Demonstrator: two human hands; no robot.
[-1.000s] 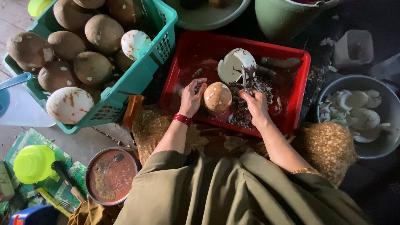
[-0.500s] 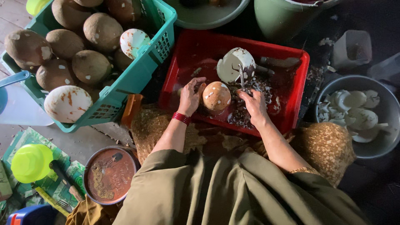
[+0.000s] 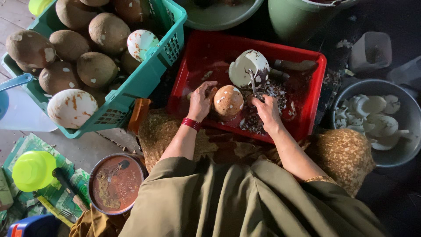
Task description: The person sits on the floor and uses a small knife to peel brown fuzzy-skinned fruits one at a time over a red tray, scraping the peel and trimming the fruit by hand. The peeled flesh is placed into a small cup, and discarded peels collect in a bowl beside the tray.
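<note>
L hand (image 3: 201, 100) still cupping brown coconut (image 3: 228, 102) in red crate (image 3: 313, 94); R hand (image 3: 266, 110) keeps fist on scraper (image 3: 253, 85) (little shift vs 1 s ago); peeling ongoing.

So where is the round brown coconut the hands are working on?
In the head view, the round brown coconut sits in the red plastic tray, between the left hand and right hand.

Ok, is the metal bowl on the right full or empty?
Partly full. The metal bowl holds a heap of white coconut pieces across its bottom, but they sit well below the rim, and dark bare metal shows along its lower side.
</note>
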